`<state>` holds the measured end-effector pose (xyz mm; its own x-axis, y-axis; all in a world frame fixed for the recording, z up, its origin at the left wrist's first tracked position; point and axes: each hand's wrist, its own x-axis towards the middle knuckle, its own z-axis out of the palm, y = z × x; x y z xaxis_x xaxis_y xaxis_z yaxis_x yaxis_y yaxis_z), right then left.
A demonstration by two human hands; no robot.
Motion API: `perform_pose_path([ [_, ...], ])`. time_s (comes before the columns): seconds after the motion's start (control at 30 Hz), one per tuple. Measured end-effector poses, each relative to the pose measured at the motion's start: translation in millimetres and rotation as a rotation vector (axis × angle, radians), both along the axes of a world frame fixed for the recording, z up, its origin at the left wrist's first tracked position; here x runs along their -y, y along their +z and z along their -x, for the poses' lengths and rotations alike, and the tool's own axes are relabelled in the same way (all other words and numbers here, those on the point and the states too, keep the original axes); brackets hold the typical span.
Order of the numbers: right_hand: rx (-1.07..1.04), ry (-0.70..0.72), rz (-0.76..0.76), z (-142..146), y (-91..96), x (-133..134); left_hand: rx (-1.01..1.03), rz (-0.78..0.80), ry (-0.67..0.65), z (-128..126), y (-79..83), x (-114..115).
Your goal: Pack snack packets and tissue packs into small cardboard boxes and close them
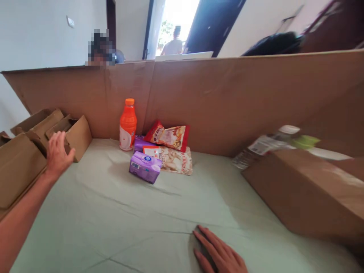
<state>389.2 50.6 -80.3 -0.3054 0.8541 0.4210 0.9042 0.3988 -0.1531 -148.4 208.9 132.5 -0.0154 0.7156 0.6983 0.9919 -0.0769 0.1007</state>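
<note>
My left hand [58, 153] reaches out to the left, fingers apart, touching the edge of a small open cardboard box [75, 136]. My right hand [220, 254] lies flat on the pale green sheet [142, 216] at the bottom, fingers stretched out and holding nothing. Beyond the hands, against a tall cardboard wall [227, 98], stand an orange drink bottle [127, 125], a purple tissue pack [145, 167] and two snack bags [169, 137]. A second purple pack lies half hidden behind the first.
More cardboard boxes [17, 167] lie at the left edge. A large brown box [309, 189] sits at the right, with a clear water bottle [264, 146] and a green item [305, 141] behind it. A person's head shows above the wall; another person stands in the far doorway.
</note>
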Motion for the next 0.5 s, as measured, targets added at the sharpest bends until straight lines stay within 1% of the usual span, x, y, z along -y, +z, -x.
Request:
perform_pose_path([
  [0.07, 0.011, -0.001, -0.029, 0.5, 6.7, -2.0, 0.032, 0.009, 0.004, 17.5, 16.6, -33.1],
  [0.13, 0.024, -0.005, -0.031, 0.9, 13.5, -4.1, 0.051, 0.037, -0.018, 30.2, 25.0, -55.0],
  [0.2, 0.024, -0.016, -0.016, 3.6, 17.5, -4.9, 0.052, 0.057, -0.061, 38.4, 25.5, -61.0],
  [0.23, 0.015, -0.024, -0.006, 5.6, 17.9, -4.7, 0.045, 0.06, -0.088, 40.5, 23.5, -56.9],
  [0.27, 0.001, -0.032, 0.006, 7.7, 17.4, -4.2, 0.034, 0.059, -0.12, 40.8, 20.5, -47.8],
  [0.33, -0.044, -0.043, 0.034, 10.4, 14.5, -3.2, 0.007, 0.057, -0.191, 34.6, 13.2, -15.1],
  [0.4, -0.11, -0.057, 0.056, 8.9, 13.9, -5.3, -0.023, 0.064, -0.28, 17.9, 6.8, 31.8],
  [0.43, -0.155, -0.062, 0.062, 6.3, 16.7, -8.7, -0.035, 0.058, -0.328, 5.8, 4.7, 57.8],
  [0.47, -0.209, -0.07, 0.064, 2.9, 22.9, -14.3, -0.062, 0.079, -0.414, -7.9, 3.7, 83.4],
  [0.5, -0.27, -0.081, 0.062, -0.5, 32.8, -22.4, -0.1, 0.118, -0.552, -22.3, 3.7, 107.4],
])
